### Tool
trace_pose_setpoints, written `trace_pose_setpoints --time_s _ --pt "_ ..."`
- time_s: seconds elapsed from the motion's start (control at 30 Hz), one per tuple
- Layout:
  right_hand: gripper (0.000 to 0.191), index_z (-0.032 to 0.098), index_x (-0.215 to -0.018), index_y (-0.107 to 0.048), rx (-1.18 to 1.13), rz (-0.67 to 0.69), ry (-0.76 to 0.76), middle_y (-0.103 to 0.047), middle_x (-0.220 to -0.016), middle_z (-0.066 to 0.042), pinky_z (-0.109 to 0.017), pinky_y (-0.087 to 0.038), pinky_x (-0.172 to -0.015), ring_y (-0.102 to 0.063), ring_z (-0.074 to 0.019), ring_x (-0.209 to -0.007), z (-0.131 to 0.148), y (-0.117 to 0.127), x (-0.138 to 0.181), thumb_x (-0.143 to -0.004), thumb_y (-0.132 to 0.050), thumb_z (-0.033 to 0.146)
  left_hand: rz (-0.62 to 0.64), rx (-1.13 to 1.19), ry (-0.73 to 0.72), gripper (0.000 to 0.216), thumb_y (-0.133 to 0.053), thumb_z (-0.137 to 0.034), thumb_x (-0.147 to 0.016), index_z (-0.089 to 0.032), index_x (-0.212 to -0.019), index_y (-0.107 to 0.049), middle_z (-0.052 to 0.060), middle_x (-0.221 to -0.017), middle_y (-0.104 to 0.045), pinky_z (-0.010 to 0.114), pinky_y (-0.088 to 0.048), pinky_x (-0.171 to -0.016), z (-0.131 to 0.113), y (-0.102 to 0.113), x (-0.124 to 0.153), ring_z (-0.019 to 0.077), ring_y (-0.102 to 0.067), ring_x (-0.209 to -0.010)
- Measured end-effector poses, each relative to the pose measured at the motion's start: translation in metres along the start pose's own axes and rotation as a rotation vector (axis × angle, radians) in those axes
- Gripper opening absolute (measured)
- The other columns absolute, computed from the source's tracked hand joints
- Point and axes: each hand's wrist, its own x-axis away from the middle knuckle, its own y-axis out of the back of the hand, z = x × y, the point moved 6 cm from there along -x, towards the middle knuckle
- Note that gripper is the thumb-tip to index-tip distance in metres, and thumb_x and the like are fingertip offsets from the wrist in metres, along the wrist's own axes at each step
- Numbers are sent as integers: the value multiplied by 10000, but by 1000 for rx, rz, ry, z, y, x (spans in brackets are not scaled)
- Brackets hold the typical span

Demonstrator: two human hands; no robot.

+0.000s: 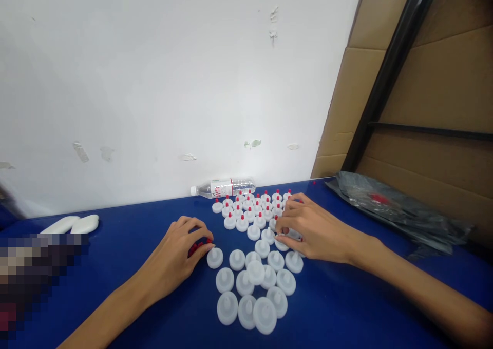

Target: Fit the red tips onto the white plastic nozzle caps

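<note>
Several white round plastic caps [250, 282] with bare white nozzles lie grouped on the blue table [131, 246] close to me. Further back sit several white caps with red tips [250, 208]. My left hand [177, 256] is curled, its fingers closed round small red pieces [198, 247], right beside a white cap [214, 257]. My right hand [311, 228] rests among the caps, fingers bent and pinched over a cap at the edge of the red-tipped group.
A clear water bottle [225, 187] lies on its side against the white wall. A dark plastic bag [396, 210] lies at the right, under leaning cardboard [435, 102]. Two white oblong objects [73, 225] lie at the left.
</note>
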Motion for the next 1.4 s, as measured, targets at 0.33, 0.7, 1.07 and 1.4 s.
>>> trace_pose_setpoints --time_s 0.33,0.7,1.07,1.4 --pt "349 176 -891 -713 186 -104 -69 -695 -798 -54 -439 -350 -950 -615 -226 -820 -13 13 0 -1104 -468 303 -11 -57 22 241 -505 -352 -1050 -248 -1051 -723 63 -1095 -707 473 -462 -914 1 4 -4 290 -584 -1069" --pt "284 194 -753 -700 272 61 -122 -688 -684 -22 -414 -375 -847 -631 -209 -668 -25 2 6 -994 -711 346 -21 -105 -7 242 -494 -344 -1044 -242 -1046 -713 71 -1087 -709 473 -467 -902 -5 4 -2 291 -593 -1058" --pt "217 201 -1026 -672 160 -69 -100 -737 -880 -72 -395 -457 -838 -689 -243 -817 -19 12 4 -1103 -485 280 -30 -128 -28 230 -518 -343 -1039 -233 -1043 -720 77 -1089 -717 464 -473 -899 -7 5 -1 285 -599 -1046" --pt "139 228 -1099 -486 -119 -194 -71 -709 -1093 -72 -284 -551 -732 -714 -177 -901 0 8 6 -1139 -394 324 -77 -135 -55 213 -514 -331 -1054 -238 -1036 -706 56 -1061 -715 450 -461 -874 -10 10 -2 279 -600 -1024"
